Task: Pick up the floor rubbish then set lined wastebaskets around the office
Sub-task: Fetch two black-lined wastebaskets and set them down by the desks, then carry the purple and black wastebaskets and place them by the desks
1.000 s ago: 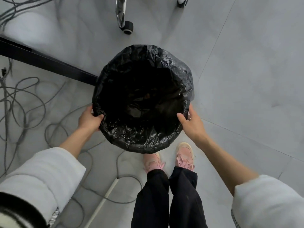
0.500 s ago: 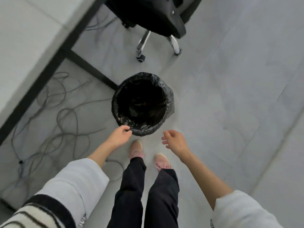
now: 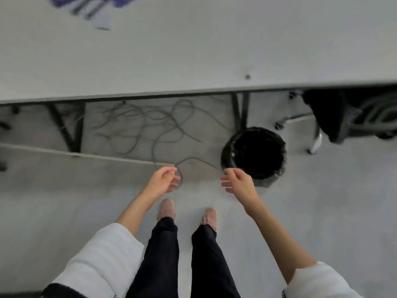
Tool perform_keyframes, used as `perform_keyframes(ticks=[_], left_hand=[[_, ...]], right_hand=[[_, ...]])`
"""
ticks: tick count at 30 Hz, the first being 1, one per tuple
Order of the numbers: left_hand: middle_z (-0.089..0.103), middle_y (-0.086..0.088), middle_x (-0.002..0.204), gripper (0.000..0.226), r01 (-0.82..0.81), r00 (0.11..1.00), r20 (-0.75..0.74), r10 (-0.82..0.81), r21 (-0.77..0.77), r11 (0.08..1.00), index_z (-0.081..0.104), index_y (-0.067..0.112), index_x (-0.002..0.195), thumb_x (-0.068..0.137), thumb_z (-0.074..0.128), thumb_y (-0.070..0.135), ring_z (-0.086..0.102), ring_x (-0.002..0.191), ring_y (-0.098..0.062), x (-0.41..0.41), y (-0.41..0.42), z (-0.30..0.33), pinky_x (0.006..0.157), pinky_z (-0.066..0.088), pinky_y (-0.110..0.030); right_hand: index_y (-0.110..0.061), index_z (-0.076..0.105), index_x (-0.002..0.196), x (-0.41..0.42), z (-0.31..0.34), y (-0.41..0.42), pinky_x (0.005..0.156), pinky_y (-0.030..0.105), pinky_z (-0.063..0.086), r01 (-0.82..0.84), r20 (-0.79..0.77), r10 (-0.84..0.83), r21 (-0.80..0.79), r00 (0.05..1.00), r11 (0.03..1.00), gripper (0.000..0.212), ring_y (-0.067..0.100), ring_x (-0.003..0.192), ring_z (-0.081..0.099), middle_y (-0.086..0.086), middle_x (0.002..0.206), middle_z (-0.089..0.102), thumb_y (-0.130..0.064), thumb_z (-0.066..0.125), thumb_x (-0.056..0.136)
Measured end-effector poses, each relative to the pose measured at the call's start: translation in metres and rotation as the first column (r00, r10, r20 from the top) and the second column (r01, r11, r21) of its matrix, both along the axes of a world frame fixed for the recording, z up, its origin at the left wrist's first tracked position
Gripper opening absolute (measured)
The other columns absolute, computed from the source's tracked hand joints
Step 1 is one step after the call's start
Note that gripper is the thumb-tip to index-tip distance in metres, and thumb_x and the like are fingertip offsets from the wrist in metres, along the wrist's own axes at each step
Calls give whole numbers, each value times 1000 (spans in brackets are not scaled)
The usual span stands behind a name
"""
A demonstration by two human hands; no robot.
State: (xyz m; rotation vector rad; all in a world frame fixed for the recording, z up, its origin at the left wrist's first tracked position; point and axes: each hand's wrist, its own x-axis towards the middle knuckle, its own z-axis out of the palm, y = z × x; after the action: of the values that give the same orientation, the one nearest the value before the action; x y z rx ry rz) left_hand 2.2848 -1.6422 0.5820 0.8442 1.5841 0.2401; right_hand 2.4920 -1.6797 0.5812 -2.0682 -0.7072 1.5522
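The wastebasket (image 3: pixel 255 154) is seen standing upright on the grey floor (image 3: pixel 322 201), lined with a black bag whose edge is folded over the rim; it is placed just beyond and to the right of the fingertips of the right hand (image 3: pixel 238 182), near them but not touched. The right hand is held loosely spread, nothing grasped; the left hand (image 3: pixel 163 180) is likewise relaxed, fingers gently curled and empty — well apart from the basket. A tangle of cables (image 3: pixel 150 125) is spread beyond the left fingers, under a pale desk (image 3: pixel 193 50); one loop is seen just past those fingertips. An office chair (image 3: pixel 335 117) is parked beyond the basket, to the right. At the desk's far edge a blurred blue-and-white object (image 3: pixel 94 7) is visible — no writing on it can be read.
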Motion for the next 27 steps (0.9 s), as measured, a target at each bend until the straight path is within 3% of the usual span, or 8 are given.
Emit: perform_keyframes(ticks=[4,7,11,14,19,27], left_hand=[[59,-3,86,32,-259,966,31,257,86,962,49,1,126,100,34,11,55,68,-12,-102,-20,36,58,44,-16],[61,-3,85,29,-467,884,79,461,109,878,52,4,123,100,36,13,57,69,-13,-185,-47,55,62,44,-20],[61,-4,83,19,-709,705,114,700,99,698,50,11,114,99,39,11,62,56,-7,-299,-95,70,53,46,-14],[61,-11,92,15,-829,560,110,821,69,556,49,10,110,99,40,12,60,65,-16,-390,-130,73,62,46,-22],[62,-3,82,15,-929,350,72,934,153,336,51,10,108,98,40,9,58,70,-18,-519,-169,72,66,45,-24],[66,-6,93,18,-977,161,105,981,158,144,55,12,109,98,41,12,63,79,-20,-657,-168,88,75,50,-26]], right_hand=[[-12,61,99,-97,26,24,75,33,49,-221,3,221,35,975,975,20,17,77,62,4,91,68,-24,45,97],[-13,60,95,-196,39,29,71,30,47,-426,-23,427,37,904,904,17,16,73,60,2,86,66,-22,45,97],[-16,59,95,-337,45,26,68,28,46,-661,-65,662,37,747,749,15,18,72,60,5,88,67,-24,46,97],[-17,59,97,-444,46,23,72,31,48,-762,-81,763,48,642,646,15,20,76,60,4,88,67,-24,46,96],[-17,59,97,-589,51,19,72,30,47,-867,-115,867,65,485,494,15,18,73,59,3,87,65,-23,46,96],[-16,58,104,-768,66,55,70,28,49,-958,-116,959,103,257,269,16,20,78,62,4,91,66,-22,44,97]])
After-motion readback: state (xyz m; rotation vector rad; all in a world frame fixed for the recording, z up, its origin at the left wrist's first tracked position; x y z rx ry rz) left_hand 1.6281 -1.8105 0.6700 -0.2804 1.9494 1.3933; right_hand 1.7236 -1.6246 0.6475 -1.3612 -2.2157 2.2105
